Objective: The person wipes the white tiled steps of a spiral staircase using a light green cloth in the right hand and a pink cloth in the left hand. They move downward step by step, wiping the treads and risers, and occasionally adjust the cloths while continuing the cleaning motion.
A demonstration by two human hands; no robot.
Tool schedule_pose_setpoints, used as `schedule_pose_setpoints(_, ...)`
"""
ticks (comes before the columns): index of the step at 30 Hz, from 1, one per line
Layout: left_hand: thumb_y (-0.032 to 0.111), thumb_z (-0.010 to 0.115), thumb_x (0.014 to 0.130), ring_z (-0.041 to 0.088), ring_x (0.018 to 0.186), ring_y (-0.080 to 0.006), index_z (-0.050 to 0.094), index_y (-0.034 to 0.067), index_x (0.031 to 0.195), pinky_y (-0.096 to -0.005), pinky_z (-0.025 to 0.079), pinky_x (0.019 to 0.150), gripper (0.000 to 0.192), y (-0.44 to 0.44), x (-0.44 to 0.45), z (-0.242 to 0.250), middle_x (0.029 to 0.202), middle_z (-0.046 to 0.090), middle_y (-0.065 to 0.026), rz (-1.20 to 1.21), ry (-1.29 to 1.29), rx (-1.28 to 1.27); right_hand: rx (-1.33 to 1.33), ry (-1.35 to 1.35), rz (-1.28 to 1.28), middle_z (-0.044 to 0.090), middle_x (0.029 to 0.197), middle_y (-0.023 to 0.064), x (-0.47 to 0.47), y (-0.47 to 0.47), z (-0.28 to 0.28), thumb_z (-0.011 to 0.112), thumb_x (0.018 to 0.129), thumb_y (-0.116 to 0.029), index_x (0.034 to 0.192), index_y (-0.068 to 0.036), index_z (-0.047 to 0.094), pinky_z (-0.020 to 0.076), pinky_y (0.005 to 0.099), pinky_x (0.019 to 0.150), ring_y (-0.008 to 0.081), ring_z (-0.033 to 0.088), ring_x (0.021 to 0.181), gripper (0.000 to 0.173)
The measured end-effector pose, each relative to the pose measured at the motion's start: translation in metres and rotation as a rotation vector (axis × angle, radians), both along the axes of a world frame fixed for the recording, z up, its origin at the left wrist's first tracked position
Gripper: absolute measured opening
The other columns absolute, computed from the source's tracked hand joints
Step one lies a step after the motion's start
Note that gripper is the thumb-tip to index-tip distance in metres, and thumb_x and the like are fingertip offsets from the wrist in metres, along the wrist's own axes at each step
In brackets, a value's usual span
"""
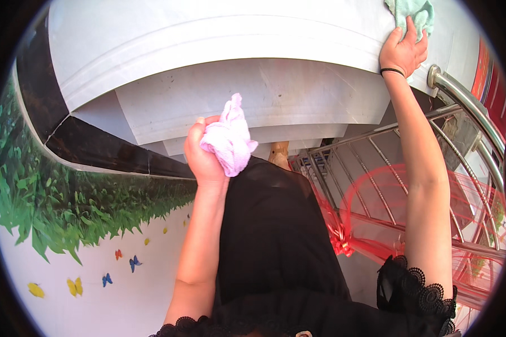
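Note:
A crumpled pink cloth (230, 141) is bunched in my left hand (204, 160), held up in front of the stairs with one end sticking up. My right hand (405, 52) reaches far forward, a dark band around its wrist. Its fingers lie on a pale green cloth (417, 17) at the right end of the white stone surface (236, 38). The green cloth is rumpled, and the top of the frame cuts part of it off.
White stone steps (253, 92) lie below that surface. On the right runs a metal stair railing (468, 101), with red netting and a red ribbon bow (340, 244). Dark stone skirting (109, 143) borders the left wall (152, 295), which bears grass and butterfly pictures.

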State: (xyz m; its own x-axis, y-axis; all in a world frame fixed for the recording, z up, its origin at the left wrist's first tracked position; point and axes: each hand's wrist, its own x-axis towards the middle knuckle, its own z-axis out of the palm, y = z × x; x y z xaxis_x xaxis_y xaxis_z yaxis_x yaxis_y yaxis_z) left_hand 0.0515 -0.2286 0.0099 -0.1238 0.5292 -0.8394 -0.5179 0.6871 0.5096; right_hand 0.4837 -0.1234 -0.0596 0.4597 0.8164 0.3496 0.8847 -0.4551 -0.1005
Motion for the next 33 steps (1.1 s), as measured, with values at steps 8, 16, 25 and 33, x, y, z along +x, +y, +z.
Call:
schedule_pose_setpoints(8,0.041,0.044,0.103,0.067,0.075,-0.0299,0.061,-0.001,0.108,-0.0416,0.056,0.067,0.046,-0.064,0.093,0.011,0.087,0.067,-0.0148,0.088,-0.367,0.107,0.160,-0.165,0.059,0.056,0.135,0.0117,-0.008,0.009,0.003,0.061,0.090,-0.031,0.131,-0.020,0.062,0.0384,0.0505,0.106,0.0359,0.046,0.130,0.043)
schedule_pose_setpoints(16,0.016,0.063,0.096,0.071,0.097,-0.0259,0.057,0.001,0.107,-0.0384,0.058,0.087,0.020,-0.165,0.151,0.004,0.108,0.069,-0.0191,-0.256,-0.520,0.008,0.183,0.631,0.532,0.056,0.119,0.0193,-0.081,-0.187,0.024,0.067,0.074,-0.003,0.126,-0.010,0.059,0.0465,0.0469,0.099,0.0395,0.055,0.113,0.053)
schedule_pose_setpoints(25,0.000,0.062,0.089,0.075,0.086,-0.0306,0.048,0.006,0.101,-0.0457,0.063,0.078,0.020,-0.229,0.200,-0.013,0.099,0.070,-0.0182,-0.629,-0.486,-0.105,0.356,0.747,0.079,0.041,0.137,0.0239,-0.026,-0.333,-0.054,0.054,0.088,0.000,0.154,0.000,0.033,0.0356,0.0452,0.113,0.0392,0.044,0.128,0.069)
schedule_pose_setpoints(33,0.000,0.060,0.088,0.074,0.085,-0.0286,0.050,0.004,0.102,-0.0461,0.063,0.076,0.017,-0.220,0.210,-0.012,0.095,0.069,-0.0176,-0.682,-0.435,-0.141,0.481,0.488,-0.504,0.040,0.145,0.0325,0.081,-0.196,-0.083,0.056,0.095,-0.013,0.147,0.006,0.040,0.0269,0.0522,0.116,0.0461,0.033,0.138,0.058)
